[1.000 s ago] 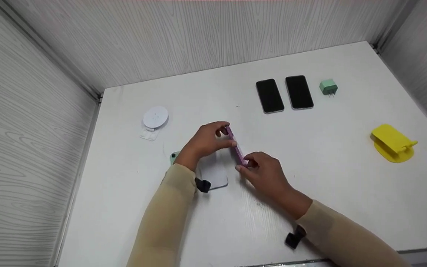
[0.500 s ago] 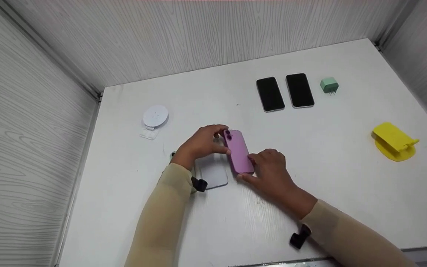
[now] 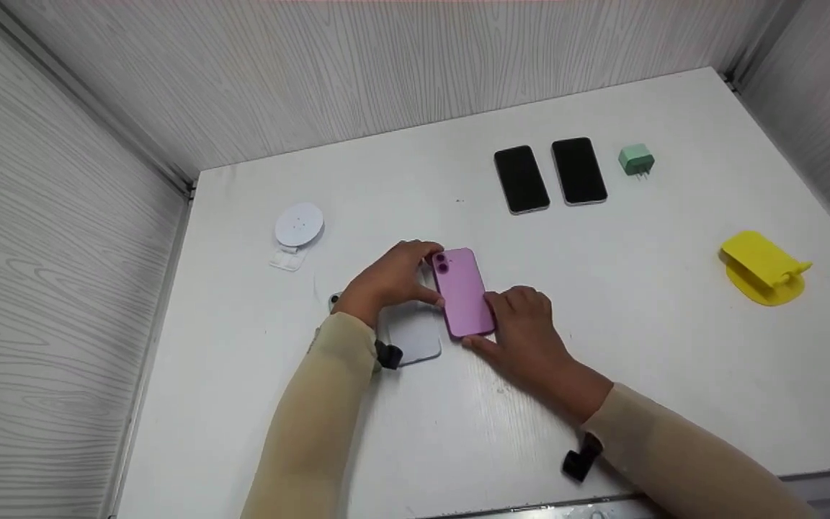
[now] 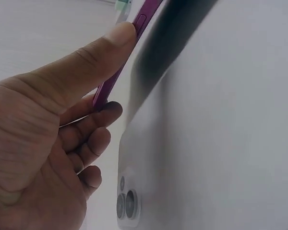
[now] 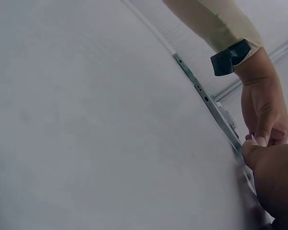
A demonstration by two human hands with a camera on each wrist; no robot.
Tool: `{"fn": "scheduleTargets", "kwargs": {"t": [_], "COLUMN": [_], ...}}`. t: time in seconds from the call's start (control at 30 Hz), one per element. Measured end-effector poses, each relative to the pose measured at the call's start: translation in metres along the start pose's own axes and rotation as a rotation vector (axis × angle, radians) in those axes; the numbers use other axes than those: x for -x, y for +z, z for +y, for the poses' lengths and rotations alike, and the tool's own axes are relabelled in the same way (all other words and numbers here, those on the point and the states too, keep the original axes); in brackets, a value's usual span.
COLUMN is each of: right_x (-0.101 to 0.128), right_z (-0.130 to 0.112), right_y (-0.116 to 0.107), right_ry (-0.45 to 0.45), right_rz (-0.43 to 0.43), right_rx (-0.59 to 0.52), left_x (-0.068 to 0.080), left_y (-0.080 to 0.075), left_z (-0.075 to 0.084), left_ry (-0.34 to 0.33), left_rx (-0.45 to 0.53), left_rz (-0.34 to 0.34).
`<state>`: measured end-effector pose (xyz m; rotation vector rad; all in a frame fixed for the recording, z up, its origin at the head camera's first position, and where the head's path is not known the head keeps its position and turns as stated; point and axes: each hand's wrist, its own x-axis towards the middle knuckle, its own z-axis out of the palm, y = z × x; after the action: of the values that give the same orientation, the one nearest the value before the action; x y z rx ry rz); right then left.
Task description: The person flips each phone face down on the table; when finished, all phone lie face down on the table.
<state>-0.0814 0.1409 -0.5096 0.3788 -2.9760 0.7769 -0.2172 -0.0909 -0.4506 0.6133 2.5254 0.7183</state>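
Observation:
A purple phone [image 3: 462, 292] lies back up near the middle of the white table [image 3: 645, 346], its two lenses at the far end. My left hand [image 3: 426, 275] pinches its upper left edge; in the left wrist view the thumb [image 4: 110, 48] presses the purple phone's side [image 4: 134, 33] with the fingers curled beneath. My right hand [image 3: 501, 321] holds the lower right corner, fingers along the side and thumb at the near end. A silver phone [image 3: 415, 335] lies back up just left of it, partly under my left wrist; its lenses show on the silver phone [image 4: 127, 203].
Two black phones [image 3: 521, 179] [image 3: 578, 171] lie screen up at the back, a green charger plug [image 3: 636, 158] beside them. A yellow stand [image 3: 761, 268] sits at the right, a white round stand [image 3: 298, 225] at the left. Panelled walls close in three sides.
The purple phone stood on its long edge between both hands a second ago; it has been turned back up and lowered flat. Both hands stay on it.

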Motion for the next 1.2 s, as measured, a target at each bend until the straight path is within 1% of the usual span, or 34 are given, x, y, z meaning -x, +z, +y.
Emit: {"fn": "scheduleTargets", "kwargs": {"t": [0.23, 0.4, 0.57, 0.8, 0.97, 1.2], "right_x": [-0.001, -0.002, -0.003, -0.006, -0.006, -0.004], "right_z": [0.000, 0.000, 0.001, 0.002, 0.002, 0.004], "right_y": [0.000, 0.001, 0.001, 0.000, 0.001, -0.002], "right_ry": [-0.016, -0.015, 0.008, 0.052, 0.066, 0.092], "right_rz": [0.016, 0.014, 0.008, 0.012, 0.010, -0.002], "right_rx": [0.019, 0.022, -0.033, -0.121, -0.134, -0.150], "left_x": [-0.005, -0.007, -0.006, -0.008, -0.007, -0.008], "left_y": [0.004, 0.004, 0.003, 0.003, 0.003, 0.005], "left_z": [-0.004, -0.007, -0.006, -0.007, -0.007, 0.003], "left_ry": [-0.005, 0.011, 0.031, 0.037, 0.031, 0.014], "left_rx": [-0.041, -0.070, -0.078, -0.090, -0.112, -0.181], "left_rz": [-0.003, 0.003, 0.008, 0.015, 0.014, -0.002]}}
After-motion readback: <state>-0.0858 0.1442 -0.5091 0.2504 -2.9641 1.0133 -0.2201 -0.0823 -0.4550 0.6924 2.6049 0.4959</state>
